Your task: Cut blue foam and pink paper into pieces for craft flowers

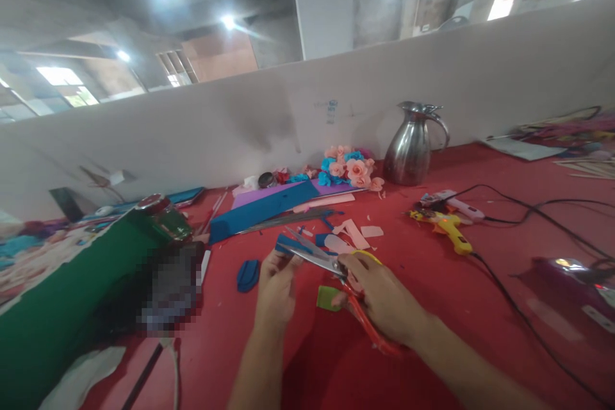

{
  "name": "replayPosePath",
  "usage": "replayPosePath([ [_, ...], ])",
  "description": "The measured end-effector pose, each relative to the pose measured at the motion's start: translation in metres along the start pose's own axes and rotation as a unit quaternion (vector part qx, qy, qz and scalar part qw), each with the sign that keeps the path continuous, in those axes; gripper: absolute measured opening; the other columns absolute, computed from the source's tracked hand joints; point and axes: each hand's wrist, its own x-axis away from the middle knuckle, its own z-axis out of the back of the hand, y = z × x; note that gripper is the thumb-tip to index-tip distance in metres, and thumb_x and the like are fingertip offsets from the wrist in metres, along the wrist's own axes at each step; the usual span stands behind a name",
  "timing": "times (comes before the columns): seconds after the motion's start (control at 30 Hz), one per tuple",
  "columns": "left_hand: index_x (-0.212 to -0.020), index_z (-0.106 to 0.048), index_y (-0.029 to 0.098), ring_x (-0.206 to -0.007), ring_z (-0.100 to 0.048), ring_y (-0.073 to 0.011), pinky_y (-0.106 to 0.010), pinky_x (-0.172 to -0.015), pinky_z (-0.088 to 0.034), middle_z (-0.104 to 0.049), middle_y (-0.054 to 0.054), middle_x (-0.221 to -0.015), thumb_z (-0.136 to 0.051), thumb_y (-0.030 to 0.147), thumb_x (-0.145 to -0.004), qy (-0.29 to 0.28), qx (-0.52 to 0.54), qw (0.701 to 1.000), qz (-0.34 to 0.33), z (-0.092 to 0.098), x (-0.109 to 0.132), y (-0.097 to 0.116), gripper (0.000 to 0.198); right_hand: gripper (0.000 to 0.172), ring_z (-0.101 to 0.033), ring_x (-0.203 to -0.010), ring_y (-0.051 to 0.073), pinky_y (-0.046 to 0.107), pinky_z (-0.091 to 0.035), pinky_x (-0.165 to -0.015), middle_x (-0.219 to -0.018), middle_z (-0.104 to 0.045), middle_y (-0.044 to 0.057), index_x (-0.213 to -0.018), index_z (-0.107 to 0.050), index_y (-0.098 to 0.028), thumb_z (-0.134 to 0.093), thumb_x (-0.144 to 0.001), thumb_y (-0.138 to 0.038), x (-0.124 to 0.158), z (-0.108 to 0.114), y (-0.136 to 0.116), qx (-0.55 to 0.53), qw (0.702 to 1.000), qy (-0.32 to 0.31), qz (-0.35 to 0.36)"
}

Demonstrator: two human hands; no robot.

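Far to the left of the steel jug [408, 155], a glass jar [168, 221] lies tilted. On the red surface [442, 288], nearer the person than the jug and to its left, sits a folded dark-blue piece [248, 275]. Next, also left of the jug and nearer, the left hand [276, 288] pinches a small blue strip [284, 244], whose long axis runs roughly left to right. The scissors [314, 257], nearer than the jug and left of it, point up and to the left, away from the person, their long axis diagonal; the shiny grey blades stand narrowly apart at the strip, and the handles are glossy red. The right hand [379, 298], directly nearer than the jug, is wrapped around those handles. Right of the jug and nearer lies a yellow glue gun [450, 230].
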Motion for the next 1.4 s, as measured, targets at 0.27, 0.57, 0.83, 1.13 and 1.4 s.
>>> replayPosePath([
  [0.27, -0.069, -0.071, 0.016, -0.064, -0.062, -0.0151, -0.026, -0.069, -0.046, -0.07, -0.003, -0.067, -0.078, 0.023, -0.056, 0.004, -0.029, 1.0, 0.0, 0.0003, -0.0011, 0.0026, 0.017, 0.017, -0.064, -0.078, 0.018, 0.023, -0.038, -0.062, -0.084, -0.062, 0.002, -0.098, -0.05, -0.022, -0.052, -0.082, -0.019, 0.0029, -0.0016, -0.0029, -0.027, 0.997, -0.046, -0.047],
  [0.57, -0.076, -0.071, 0.017, -0.073, -0.061, -0.0117, -0.022, -0.076, -0.045, -0.07, -0.001, -0.075, -0.079, 0.023, -0.058, 0.04, 0.014, 0.999, 0.007, 0.0043, -0.0004, 0.0031, 0.02, 0.023, -0.065, -0.073, 0.018, 0.023, -0.04, -0.061, -0.082, -0.067, 0.003, -0.106, -0.05, -0.023, -0.047, -0.084, -0.021, 0.0027, 0.0006, 0.0029, 0.011, 0.998, -0.042, -0.046],
  [0.83, -0.073, -0.072, 0.018, -0.076, -0.063, -0.0145, -0.024, -0.078, -0.046, -0.072, -0.002, -0.076, -0.076, 0.017, -0.06, -0.013, -0.024, 1.0, 0.011, 0.0031, -0.001, 0.0002, 0.014, 0.034, -0.058, -0.087, 0.025, 0.031, -0.041, -0.069, -0.096, -0.06, 0.007, -0.105, -0.049, -0.022, -0.06, -0.078, -0.04, -0.0002, 0.0065, -0.0002, 0.085, 0.996, 0.015, 0.0],
  [1.13, -0.074, -0.072, 0.018, -0.08, -0.065, -0.0199, -0.03, -0.08, -0.048, -0.072, -0.005, -0.076, -0.072, 0.013, -0.06, -0.023, -0.057, 0.998, 0.012, 0.004, 0.0008, -0.0004, 0.015, 0.038, -0.056, -0.087, 0.025, 0.033, -0.04, -0.069, -0.097, -0.059, 0.008, -0.107, -0.049, -0.021, -0.06, -0.079, -0.045, -0.0012, 0.0077, 0.0005, 0.081, 0.997, 0.009, 0.002],
  [1.4, -0.067, -0.071, 0.016, -0.069, -0.063, -0.0161, -0.026, -0.072, -0.048, -0.07, -0.003, -0.067, -0.075, 0.014, -0.055, -0.015, -0.054, 0.998, 0.031, 0.0037, 0.0003, 0.0004, 0.014, 0.025, -0.058, -0.073, 0.019, 0.026, -0.036, -0.059, -0.085, -0.059, 0.003, -0.093, -0.05, -0.022, -0.06, -0.081, -0.041, 0.0001, 0.006, -0.0012, 0.052, 0.999, -0.004, -0.007],
])
